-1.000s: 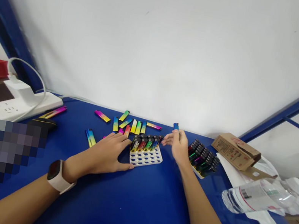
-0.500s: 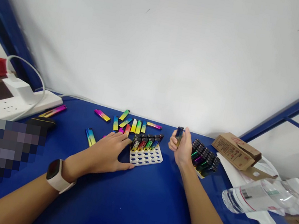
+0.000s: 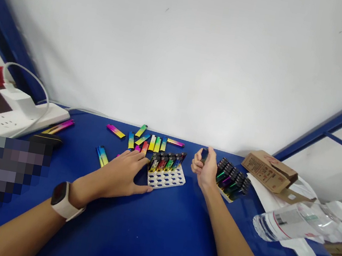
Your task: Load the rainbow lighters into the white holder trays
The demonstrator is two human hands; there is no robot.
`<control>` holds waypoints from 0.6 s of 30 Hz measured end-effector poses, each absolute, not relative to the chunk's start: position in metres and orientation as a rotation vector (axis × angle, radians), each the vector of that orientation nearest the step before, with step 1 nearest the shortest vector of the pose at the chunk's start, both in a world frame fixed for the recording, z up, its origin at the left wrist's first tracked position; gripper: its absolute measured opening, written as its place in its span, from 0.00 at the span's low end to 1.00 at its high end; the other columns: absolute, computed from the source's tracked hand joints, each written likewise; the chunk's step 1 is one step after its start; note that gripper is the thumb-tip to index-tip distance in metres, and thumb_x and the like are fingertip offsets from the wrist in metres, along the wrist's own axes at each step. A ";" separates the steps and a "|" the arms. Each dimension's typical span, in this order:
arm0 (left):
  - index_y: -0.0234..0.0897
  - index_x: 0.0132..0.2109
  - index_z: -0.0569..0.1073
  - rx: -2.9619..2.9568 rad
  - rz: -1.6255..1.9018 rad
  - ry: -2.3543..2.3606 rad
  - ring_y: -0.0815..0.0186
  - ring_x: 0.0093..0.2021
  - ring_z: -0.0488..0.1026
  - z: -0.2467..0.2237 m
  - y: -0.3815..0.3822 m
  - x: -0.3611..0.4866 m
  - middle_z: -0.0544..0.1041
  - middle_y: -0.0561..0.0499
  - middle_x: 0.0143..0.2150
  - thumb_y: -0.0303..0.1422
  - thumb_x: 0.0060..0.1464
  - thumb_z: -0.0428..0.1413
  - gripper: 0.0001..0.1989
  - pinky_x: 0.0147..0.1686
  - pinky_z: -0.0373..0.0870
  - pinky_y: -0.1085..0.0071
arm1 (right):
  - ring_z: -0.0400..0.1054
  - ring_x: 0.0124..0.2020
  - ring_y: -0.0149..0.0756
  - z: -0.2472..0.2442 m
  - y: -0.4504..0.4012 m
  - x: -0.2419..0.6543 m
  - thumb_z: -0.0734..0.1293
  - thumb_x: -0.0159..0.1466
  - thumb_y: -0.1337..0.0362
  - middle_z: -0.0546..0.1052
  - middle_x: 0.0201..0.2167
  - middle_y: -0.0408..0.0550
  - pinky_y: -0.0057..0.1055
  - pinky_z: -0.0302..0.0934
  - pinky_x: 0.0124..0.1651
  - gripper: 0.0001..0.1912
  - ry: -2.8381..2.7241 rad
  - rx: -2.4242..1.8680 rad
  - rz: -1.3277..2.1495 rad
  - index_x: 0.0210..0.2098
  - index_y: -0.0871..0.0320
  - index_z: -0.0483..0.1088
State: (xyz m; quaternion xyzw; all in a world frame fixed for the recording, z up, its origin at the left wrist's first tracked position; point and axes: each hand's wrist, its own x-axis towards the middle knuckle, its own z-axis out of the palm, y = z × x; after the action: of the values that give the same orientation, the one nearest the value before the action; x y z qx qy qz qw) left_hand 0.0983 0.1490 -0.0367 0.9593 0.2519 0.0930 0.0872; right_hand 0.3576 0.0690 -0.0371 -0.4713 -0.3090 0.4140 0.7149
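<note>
Blue table [image 3: 151, 239]; toward its far edge, a dark lighter [image 3: 205, 154], clenched in the right hand [image 3: 206, 169] and mostly hidden by fingers. Left hand [image 3: 125, 173] spread at the left end of the white tray [image 3: 166, 181], thumb at its near left corner; whether gripping or merely resting, impossible to tell. Lighter probably light, stiff, rather slippery; best taken by mid-body, clear of the top. Near the table's right edge, brown box [image 3: 264, 171] with printing, plus bottle [image 3: 317, 219] with 1 barcoded label [image 3: 291, 223]; lettering too small to read.
</note>
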 end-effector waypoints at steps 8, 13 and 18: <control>0.33 0.54 0.74 2.853 0.278 0.749 0.44 0.57 0.70 -0.037 0.149 0.098 0.75 0.37 0.55 0.62 0.55 0.54 0.36 0.57 0.68 0.47 | 0.41 0.14 0.24 -0.036 0.067 0.361 0.57 0.68 0.46 0.52 0.15 0.34 0.24 0.39 0.17 0.22 -0.798 -1.246 0.730 0.25 0.55 0.60; 0.35 0.53 0.75 2.839 0.311 0.758 0.45 0.56 0.71 -0.034 0.147 0.098 0.76 0.38 0.53 0.61 0.54 0.56 0.35 0.57 0.68 0.49 | 0.54 0.18 0.27 -0.029 0.059 0.366 0.65 0.67 0.44 0.66 0.22 0.38 0.25 0.51 0.20 0.19 -1.108 -1.407 0.486 0.37 0.54 0.68; 0.34 0.52 0.75 2.841 0.293 0.769 0.45 0.56 0.72 -0.031 0.146 0.099 0.76 0.37 0.53 0.59 0.54 0.57 0.33 0.57 0.68 0.50 | 0.70 0.34 0.37 -0.016 0.047 0.374 0.68 0.67 0.51 0.77 0.32 0.47 0.32 0.64 0.38 0.14 -1.394 -1.451 0.328 0.35 0.55 0.75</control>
State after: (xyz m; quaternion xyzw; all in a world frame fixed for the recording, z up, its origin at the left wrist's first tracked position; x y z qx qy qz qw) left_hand 0.0991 0.1455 -0.0314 0.9564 0.2589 0.0988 0.0919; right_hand 0.3745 0.0475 -0.0160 -0.6063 -0.5824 0.1372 0.5238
